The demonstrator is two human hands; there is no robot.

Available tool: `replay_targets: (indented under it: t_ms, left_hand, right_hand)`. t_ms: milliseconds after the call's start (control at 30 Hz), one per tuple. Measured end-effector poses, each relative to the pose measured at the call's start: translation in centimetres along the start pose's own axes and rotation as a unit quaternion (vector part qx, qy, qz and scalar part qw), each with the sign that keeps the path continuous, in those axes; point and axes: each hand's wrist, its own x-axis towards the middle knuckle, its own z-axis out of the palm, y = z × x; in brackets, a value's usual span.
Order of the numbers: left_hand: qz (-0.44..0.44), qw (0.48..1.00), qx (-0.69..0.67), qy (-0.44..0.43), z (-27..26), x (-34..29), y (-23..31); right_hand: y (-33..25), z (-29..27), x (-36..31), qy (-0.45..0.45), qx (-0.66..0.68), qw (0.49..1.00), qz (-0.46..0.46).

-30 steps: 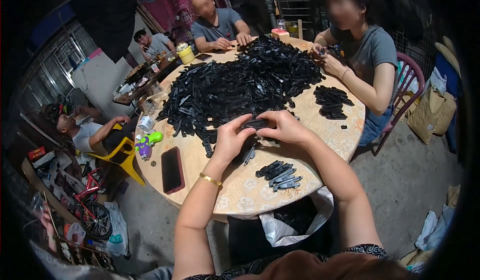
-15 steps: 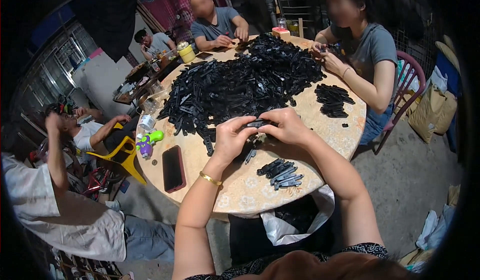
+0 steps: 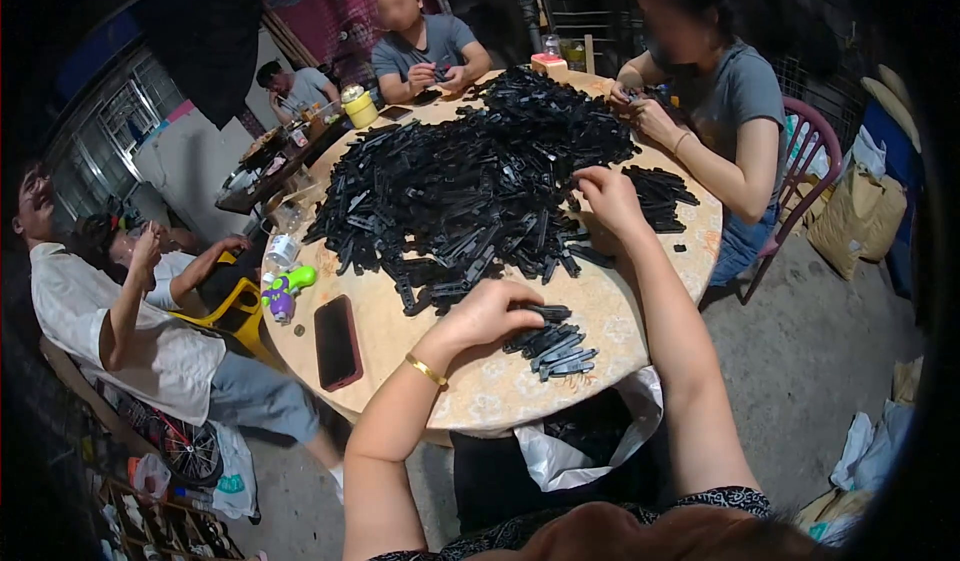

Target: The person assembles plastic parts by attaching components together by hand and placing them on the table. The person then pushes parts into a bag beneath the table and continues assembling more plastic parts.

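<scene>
A large heap of black, narrow plastic pieces covers the middle of the round table. Close to me lies a small group of similar pieces, roughly side by side, some greyish. Over its far end, my left hand has thumb and fingers around the end of one black plastic piece. My right hand reaches to the right edge of the heap, fingers apart and slightly bent, with nothing visible in them.
A phone, a green-purple toy and a bottle lie along the left side. Another small pile is at the right. Two people sit across the table; one in a white shirt is at left. A white bag hangs below the edge.
My hands were together over the heap's near edge around a piece. Now they are apart: the left came down to the small group, the right moved up and away. The white-shirted person shifted.
</scene>
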Motion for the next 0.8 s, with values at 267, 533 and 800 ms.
replay_targets:
  t_ms: [267, 533, 800]
  left_hand:
    - [-0.115, 0.927, 0.317, 0.167, -0.7, -0.9, 0.1]
    - [-0.078, 0.952, 0.248, 0.160, 0.9, -0.2, -1.5]
    - [-0.104, 0.893, -0.372, 0.231, -0.9, 0.8, -2.2]
  right_hand:
    - [2.9, 3.3, 0.0, -0.044, -0.242, 0.967, -0.061]
    - [1.6, 2.2, 0.2, -0.037, -0.317, 0.948, -0.008]
    - [-5.3, 1.6, -2.1, -0.114, 0.398, 0.909, 0.058]
